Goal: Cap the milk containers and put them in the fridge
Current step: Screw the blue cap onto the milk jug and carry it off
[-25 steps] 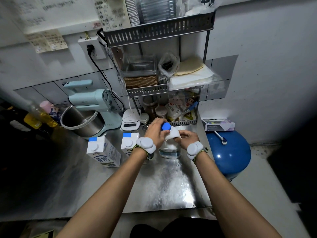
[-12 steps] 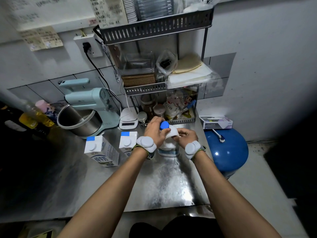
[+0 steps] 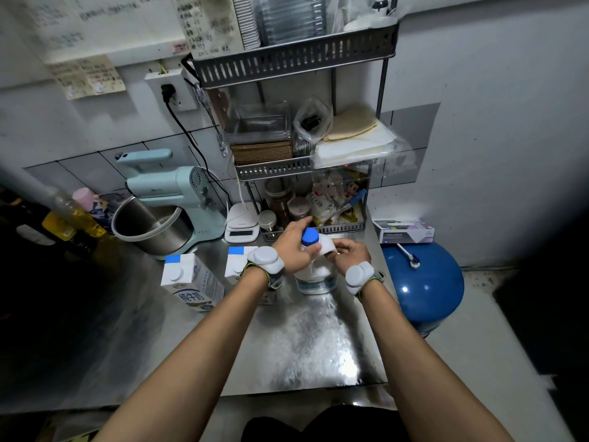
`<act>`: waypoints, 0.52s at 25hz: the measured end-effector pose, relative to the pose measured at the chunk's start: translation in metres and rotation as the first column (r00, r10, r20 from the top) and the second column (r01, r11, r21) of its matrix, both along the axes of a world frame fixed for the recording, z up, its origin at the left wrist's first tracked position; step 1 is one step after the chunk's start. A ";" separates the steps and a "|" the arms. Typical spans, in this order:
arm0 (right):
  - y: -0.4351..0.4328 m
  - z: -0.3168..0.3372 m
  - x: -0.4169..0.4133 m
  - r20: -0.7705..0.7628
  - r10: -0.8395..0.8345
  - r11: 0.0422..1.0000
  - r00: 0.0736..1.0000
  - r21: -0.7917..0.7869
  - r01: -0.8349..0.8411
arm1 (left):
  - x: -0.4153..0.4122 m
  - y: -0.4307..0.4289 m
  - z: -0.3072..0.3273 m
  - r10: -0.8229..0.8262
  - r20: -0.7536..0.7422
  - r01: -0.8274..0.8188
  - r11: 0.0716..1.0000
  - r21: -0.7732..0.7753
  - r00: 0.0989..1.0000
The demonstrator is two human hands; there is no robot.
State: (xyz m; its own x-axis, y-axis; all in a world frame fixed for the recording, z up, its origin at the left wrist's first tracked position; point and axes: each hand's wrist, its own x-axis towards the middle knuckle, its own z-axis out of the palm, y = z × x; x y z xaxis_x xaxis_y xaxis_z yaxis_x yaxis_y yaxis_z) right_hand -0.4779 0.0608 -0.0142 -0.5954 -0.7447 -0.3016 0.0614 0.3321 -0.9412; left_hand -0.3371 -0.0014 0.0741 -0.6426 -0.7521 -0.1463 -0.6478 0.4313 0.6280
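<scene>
Upright, blue-capped clear milk jug (image 3: pixel 315 275) between both hands (image 3: pixel 296 250).

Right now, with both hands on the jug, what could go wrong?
1. The left hand is at the blue cap; if it seats crooked, the jug may leak in the fridge.
2. The two cartons stand close by the left forearm; a sideways sweep could tip one.

Both hands (image 3: pixel 298 250) around blue-capped milk bottle (image 3: pixel 315 272) on steel counter (image 3: pixel 306 346).
</scene>
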 end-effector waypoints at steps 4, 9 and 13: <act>0.002 -0.001 -0.001 -0.023 0.008 1.000 1.000 0.014 -0.007 | -0.008 0.008 -0.007 0.230 -0.075 -0.240 0.955 -0.172 0.970; 0.000 -0.002 -0.001 0.014 -0.013 1.000 1.000 0.008 0.013 | -0.004 0.005 0.004 0.004 -0.067 -0.017 0.979 -0.202 0.998; 0.000 -0.003 0.000 0.011 -0.007 1.000 1.000 0.010 0.007 | -0.001 0.007 0.006 0.008 -0.074 -0.020 0.988 -0.155 0.997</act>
